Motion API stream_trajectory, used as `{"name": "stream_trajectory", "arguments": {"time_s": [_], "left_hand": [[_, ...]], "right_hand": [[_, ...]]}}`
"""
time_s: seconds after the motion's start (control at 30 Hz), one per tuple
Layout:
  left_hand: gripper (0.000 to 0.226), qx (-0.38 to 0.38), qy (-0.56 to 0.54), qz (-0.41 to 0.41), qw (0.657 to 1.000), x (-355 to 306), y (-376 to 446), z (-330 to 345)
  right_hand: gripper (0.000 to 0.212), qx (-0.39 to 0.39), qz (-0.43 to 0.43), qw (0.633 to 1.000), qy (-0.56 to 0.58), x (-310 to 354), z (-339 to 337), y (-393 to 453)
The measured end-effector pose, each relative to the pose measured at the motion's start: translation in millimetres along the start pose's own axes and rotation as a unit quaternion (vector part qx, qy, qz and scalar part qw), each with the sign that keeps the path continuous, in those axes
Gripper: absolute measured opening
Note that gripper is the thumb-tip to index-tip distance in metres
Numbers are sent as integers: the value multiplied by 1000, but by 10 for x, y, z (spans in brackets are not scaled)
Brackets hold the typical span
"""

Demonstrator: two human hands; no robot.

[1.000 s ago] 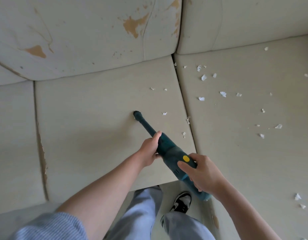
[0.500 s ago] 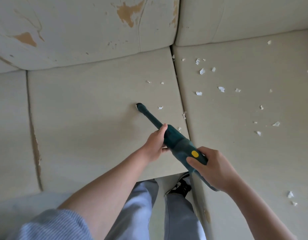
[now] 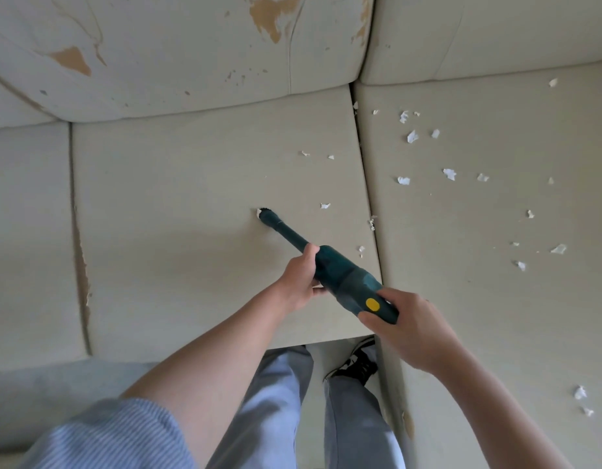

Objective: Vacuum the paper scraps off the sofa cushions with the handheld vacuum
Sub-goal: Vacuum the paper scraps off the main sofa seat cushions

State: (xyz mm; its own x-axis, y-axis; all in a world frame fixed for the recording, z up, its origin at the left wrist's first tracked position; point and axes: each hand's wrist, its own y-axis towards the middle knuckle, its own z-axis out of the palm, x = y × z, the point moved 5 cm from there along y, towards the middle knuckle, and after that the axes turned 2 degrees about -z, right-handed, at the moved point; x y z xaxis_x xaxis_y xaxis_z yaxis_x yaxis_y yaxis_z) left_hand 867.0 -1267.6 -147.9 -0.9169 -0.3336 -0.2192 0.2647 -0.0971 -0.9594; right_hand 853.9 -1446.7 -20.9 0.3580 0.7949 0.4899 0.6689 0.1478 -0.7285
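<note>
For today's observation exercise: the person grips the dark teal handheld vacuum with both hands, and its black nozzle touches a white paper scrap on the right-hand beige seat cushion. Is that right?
Not quite. The head view shows the nozzle of the dark teal handheld vacuum on the middle beige seat cushion. Both the left hand and the right hand grip it.

Dark teal handheld vacuum (image 3: 343,275) with a round yellow button (image 3: 373,304) and a black nozzle (image 3: 275,222). White paper scraps (image 3: 412,136) on pale beige seat cushions (image 3: 198,211). Cream back cushions (image 3: 177,52), peeled in orange-tan patches. Blue-and-white pinstriped sleeve (image 3: 103,434). Light blue-grey trousers (image 3: 275,401). Black shoe (image 3: 357,365) with white trim.
</note>
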Motion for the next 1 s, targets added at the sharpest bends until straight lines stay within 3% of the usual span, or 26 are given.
{"name": "stream_trajectory", "arguments": {"time_s": [0.17,0.47,0.63,0.87,1.0], "left_hand": [[31,50,0,-40,998,-11,-13,159],[36,35,16,23,999,-220,-41,270],[33,10,-40,49,998,-239,-64,-62],[43,23,-83,21,996,-138,-8,-224],[49,-27,-38,-1,999,-89,15,-353]], "right_hand": [[22,-17,3,1000,-20,-120,-111,-55],[27,-64,-26,998,-6,-31,-161,-54],[18,-40,-57,981,-183,321,41,0],[21,13,-66,976,-206,342,75,91],[25,47,-56,992,-103,275,122,187]]}}
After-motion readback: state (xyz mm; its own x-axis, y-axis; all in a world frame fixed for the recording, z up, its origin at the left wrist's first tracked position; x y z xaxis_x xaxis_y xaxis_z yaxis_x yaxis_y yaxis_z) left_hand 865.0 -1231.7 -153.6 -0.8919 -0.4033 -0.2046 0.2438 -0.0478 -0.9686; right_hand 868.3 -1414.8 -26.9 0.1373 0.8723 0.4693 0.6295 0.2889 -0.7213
